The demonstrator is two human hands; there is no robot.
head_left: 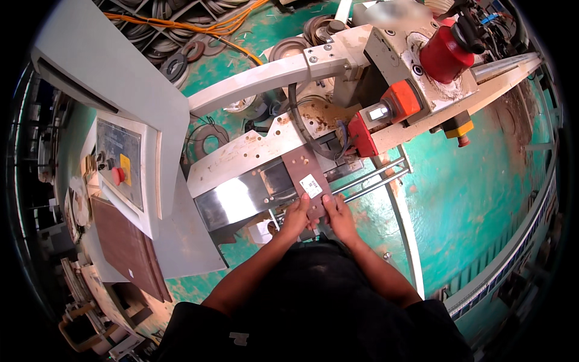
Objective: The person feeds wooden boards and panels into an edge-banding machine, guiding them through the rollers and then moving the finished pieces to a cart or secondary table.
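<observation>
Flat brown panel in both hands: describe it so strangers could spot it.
Below the curved cream metal beam is a shiny metal plate. Toward its right end is a flat brown rectangular panel; unlike the brown sheets stacked lower left, it's gripped by left hand and right hand.

Shows as a flat brown rectangular panel [306,171] with small round holes and a white label [311,186]; slants across a shiny steel bed [232,202], held at its near end by left hand [295,218] and right hand [341,219]
</observation>
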